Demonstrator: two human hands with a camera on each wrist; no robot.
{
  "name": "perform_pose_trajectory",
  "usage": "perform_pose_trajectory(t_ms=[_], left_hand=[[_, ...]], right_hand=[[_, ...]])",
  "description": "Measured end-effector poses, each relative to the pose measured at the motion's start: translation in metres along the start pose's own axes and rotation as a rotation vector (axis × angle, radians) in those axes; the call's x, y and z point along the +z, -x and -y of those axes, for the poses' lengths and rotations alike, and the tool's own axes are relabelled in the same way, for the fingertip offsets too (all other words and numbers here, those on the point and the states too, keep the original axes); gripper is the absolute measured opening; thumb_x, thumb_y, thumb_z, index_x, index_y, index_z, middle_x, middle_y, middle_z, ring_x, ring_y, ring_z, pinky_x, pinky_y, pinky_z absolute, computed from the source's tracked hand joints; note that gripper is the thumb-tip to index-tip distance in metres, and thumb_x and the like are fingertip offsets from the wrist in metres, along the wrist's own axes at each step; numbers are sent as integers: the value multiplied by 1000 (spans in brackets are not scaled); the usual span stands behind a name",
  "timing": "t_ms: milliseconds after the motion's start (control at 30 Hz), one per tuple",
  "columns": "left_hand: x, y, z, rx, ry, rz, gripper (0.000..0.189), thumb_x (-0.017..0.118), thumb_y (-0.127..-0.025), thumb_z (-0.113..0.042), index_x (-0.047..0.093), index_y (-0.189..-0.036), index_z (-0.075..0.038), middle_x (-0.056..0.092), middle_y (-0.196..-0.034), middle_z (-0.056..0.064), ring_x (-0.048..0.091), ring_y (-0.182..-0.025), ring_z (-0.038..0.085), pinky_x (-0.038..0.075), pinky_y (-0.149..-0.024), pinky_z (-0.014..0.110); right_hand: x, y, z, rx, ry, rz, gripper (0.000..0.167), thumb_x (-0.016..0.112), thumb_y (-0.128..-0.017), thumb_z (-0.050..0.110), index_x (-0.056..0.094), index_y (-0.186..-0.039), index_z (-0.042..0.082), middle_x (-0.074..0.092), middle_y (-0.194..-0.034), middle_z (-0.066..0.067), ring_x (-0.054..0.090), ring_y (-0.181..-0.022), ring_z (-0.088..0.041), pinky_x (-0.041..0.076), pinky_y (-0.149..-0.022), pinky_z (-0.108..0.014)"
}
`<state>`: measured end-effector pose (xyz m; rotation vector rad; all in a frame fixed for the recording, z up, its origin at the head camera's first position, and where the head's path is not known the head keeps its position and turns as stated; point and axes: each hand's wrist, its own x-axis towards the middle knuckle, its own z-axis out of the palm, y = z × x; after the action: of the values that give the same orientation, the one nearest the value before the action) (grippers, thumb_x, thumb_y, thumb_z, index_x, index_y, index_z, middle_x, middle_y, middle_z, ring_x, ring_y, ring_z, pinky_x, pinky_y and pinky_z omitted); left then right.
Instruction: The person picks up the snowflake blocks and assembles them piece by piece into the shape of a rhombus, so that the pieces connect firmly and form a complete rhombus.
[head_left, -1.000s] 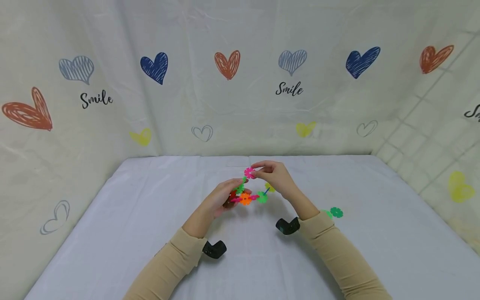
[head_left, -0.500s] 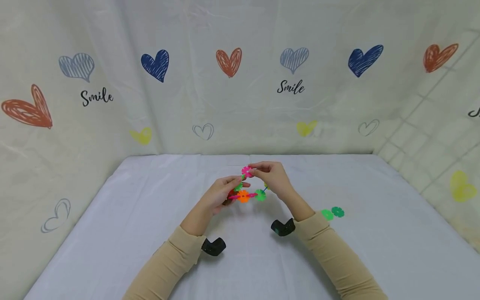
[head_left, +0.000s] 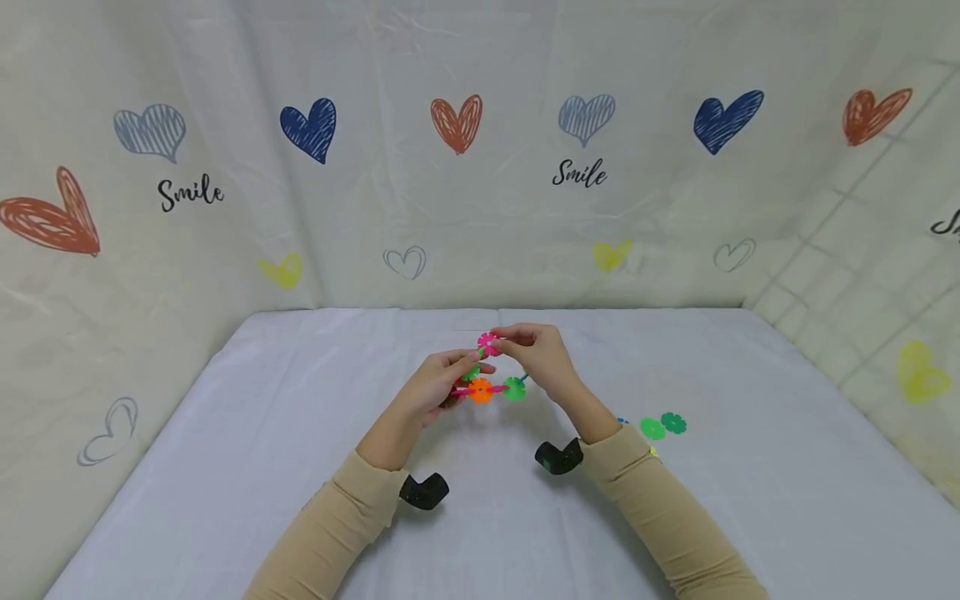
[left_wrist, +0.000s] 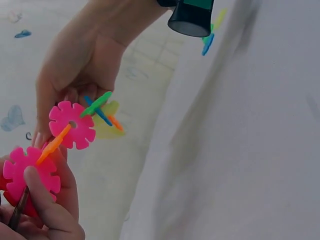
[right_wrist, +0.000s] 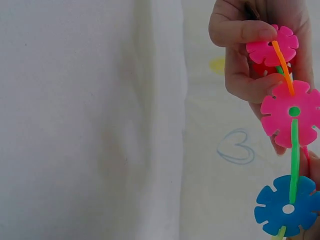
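Over the middle of the table, my left hand (head_left: 429,390) holds a chain of slotted plastic flower discs, its thumb pressing a pink disc (left_wrist: 26,175) in the left wrist view. In the head view an orange disc (head_left: 481,391) and a green disc (head_left: 514,388) hang in the chain's lower run. My right hand (head_left: 551,360) pinches another pink disc (head_left: 488,343) between thumb and fingers, right at a green disc by the left fingertips. A blue disc (right_wrist: 270,206) joins the chain in the right wrist view. The left fingers partly hide red and brown discs.
Beside the right sleeve lie loose discs: a light green one (head_left: 652,429), a dark green one (head_left: 673,423), and partly hidden blue and yellow ones. Black wrist devices (head_left: 424,492) hang under both wrists. A heart-printed curtain (head_left: 495,217) stands behind the white table (head_left: 495,542).
Both hands have drifted slightly left with the chain, the right hand somewhat more. The pink disc has come closer to the left fingertips. More loose discs show beside the right sleeve.
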<state>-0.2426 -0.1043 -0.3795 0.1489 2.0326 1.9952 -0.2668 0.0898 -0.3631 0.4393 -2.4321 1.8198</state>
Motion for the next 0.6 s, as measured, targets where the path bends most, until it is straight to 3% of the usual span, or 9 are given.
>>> perform_pose_trajectory(t_ms=[133, 300, 467, 533, 600], left_hand=[[-1, 1, -1, 8, -14, 7, 42, 59, -105, -33, 65, -135, -4, 72, -118, 15, 39, -56, 13, 36, -52, 18], [1, 1, 1, 4, 20, 31, 39, 58, -106, -32, 65, -135, -8, 70, -124, 15, 40, -58, 12, 36, -53, 19], [2, 1, 1, 15, 49, 49, 43, 58, -106, -30, 60, -141, -5, 74, -112, 4, 38, -58, 11, 35, -53, 19], [2, 1, 0, 14, 51, 52, 45, 58, -106, -30, 58, -143, -4, 74, -110, 1, 37, -57, 11, 34, -53, 19], [3, 2, -1, 11, 55, 47, 46, 58, -106, -31, 58, -143, -4, 74, -115, 6, 36, -57, 11, 33, -53, 19]], right_hand=[[0, 0, 1, -18, 30, 17, 22, 71, -97, 10, 75, -116, -2, 76, -103, -12, 70, -98, -31, 57, -85, -39], [-6, 0, 3, -21, 69, 53, 24, 73, -97, 13, 76, -118, 2, 76, -102, -10, 68, -101, -39, 54, -87, -52], [-14, -1, 4, -34, 100, 93, 28, 74, -96, 19, 75, -121, 5, 76, -99, -8, 69, -96, -35, 53, -79, -40], [-16, -1, 5, -39, 108, 104, 29, 74, -97, 19, 74, -123, 5, 76, -97, -9, 68, -95, -34, 53, -78, -41], [-19, -2, 4, -48, 131, 118, 32, 72, -98, 19, 72, -126, 5, 76, -97, -8, 68, -97, -36, 53, -80, -44]])
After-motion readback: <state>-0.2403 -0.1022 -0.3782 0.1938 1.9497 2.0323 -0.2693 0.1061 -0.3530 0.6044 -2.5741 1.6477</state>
